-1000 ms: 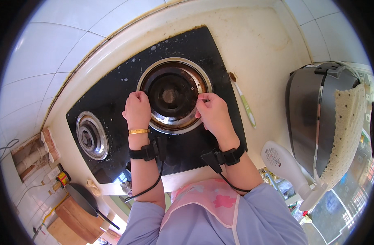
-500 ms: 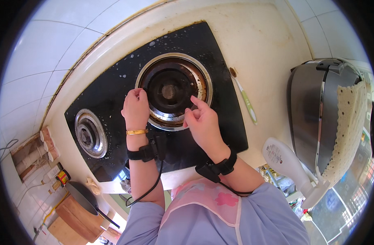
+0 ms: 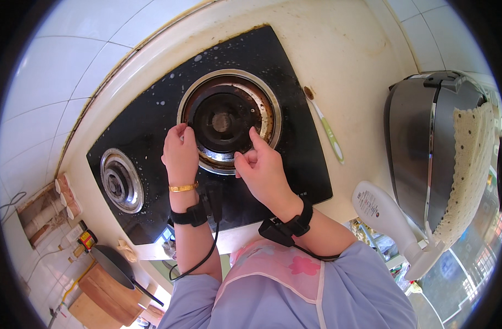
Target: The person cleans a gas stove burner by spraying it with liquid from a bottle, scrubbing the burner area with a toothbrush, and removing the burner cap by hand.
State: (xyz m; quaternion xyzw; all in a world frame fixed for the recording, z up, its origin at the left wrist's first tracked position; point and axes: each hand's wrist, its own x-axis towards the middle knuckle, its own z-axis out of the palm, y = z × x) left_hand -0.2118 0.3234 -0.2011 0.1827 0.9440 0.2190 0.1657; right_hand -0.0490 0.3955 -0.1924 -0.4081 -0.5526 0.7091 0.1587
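Note:
The large round gas burner has a shiny metal rim, brown stains and a dark centre. It is set in a black glass cooktop with whitish spots. My left hand is at the burner's left rim, thumb and fingers pinched together; whatever they hold, if anything, cannot be made out. Over the burner's front right edge is my right hand, its index finger stretched out and thumb apart, the other fingers curled. Nothing shows between that thumb and finger. Whether either hand touches the metal is unclear.
A smaller burner lies to the left. Right of the cooktop are a green-and-white toothbrush with brown bristles, a white bottle and a dark grey appliance under a dotted cloth. A black pan stands at lower left.
My right hand has shifted slightly left, and its thumb and index finger are further apart. My left hand remains pinched at the burner's left rim. The view has shifted a little.

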